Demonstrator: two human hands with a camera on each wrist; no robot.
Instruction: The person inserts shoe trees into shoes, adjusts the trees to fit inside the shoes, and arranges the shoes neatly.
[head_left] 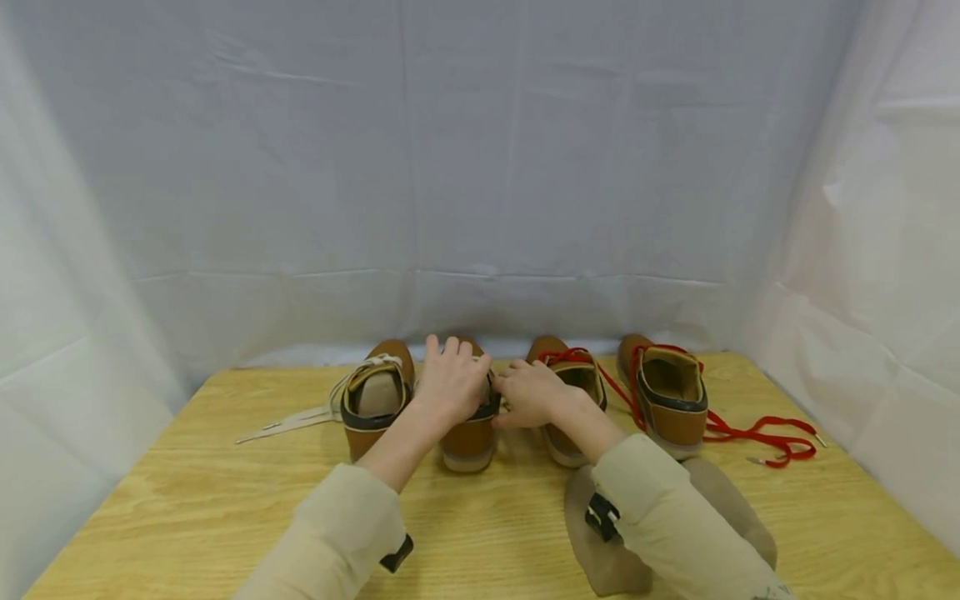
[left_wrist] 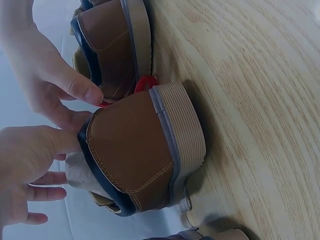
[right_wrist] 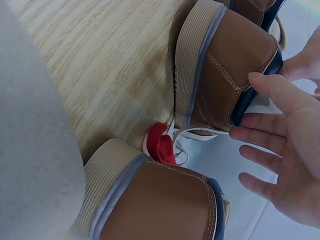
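Note:
Both hands are at the brown shoe [head_left: 470,446] second from the left, its heel toward me. A pale insole [left_wrist: 85,175] stands out of its opening. My left hand [head_left: 452,383] pinches this insole beside the dark heel collar, with the other fingers spread. On the shoe's right side, my right hand [head_left: 532,392] holds the collar, its thumb [right_wrist: 272,87] outside and its other fingers fairly straight. The hands hide much of the opening in the head view; how deep the insole goes cannot be seen.
Left stands a shoe [head_left: 378,437] with an insole inside and pale laces [head_left: 300,419]. Two shoes with red laces [head_left: 772,433] stand on the right, one [head_left: 567,446] beside my right hand. Loose insoles [head_left: 731,500] lie under my right forearm. White sheeting [head_left: 480,167] encloses the wooden table [head_left: 187,500].

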